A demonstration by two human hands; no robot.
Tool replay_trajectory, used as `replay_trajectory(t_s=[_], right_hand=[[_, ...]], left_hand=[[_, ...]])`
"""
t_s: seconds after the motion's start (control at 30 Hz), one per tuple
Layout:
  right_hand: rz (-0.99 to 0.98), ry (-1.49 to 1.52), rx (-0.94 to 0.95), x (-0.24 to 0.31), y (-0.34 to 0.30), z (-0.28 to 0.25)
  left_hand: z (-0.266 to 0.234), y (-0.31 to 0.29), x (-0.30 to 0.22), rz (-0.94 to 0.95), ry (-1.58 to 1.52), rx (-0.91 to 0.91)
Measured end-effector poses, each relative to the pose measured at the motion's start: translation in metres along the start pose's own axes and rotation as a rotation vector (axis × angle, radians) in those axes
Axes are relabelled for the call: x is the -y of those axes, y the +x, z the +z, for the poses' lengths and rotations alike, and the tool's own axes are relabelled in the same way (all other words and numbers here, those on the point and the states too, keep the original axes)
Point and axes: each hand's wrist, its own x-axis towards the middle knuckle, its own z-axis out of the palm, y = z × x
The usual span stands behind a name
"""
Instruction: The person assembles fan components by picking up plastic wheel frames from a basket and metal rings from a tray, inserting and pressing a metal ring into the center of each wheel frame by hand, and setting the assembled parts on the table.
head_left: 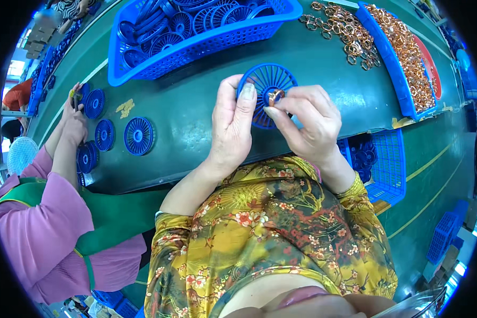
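Observation:
Above the green table, a blue round slatted fan guard is held up and tilted in front of me. My left hand grips its left side, thumb on the near face and fingers behind the rim. A shiny copper-coloured ring lies at the guard's hub, pinched between the thumb and fingers of my right hand. Whether the ring sits around the hub or only touches it, I cannot tell.
A blue basket of guards stands at the far side. Loose copper rings lie beside a ring-filled blue tray. A blue crate stands below right. At left a co-worker's hands work near several guards.

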Motion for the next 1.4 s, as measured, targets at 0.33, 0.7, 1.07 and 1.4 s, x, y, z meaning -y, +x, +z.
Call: replay_trajectory(t_s=[0.33, 0.7, 1.07, 1.4], right_hand=[[0.137, -0.07, 0.162, -0.003, -0.006, 0.014], [-0.045, -0.121, 0.258, -0.014, -0.009, -0.01], [0.551, 0.849, 0.142, -0.02, -0.03, 0.006], [0.856, 1.087, 0.14, -0.014, -0.035, 0.009]], left_hand=[[-0.007, -0.005, 0.021, 0.135, 0.314, -0.007], [-0.022, -0.002, -0.006, -0.324, -0.317, 0.289], [-0.01, -0.01, 0.018, 0.012, -0.062, 0.17], [-0.012, -0.012, 0.03, 0.19, 0.143, 0.127]])
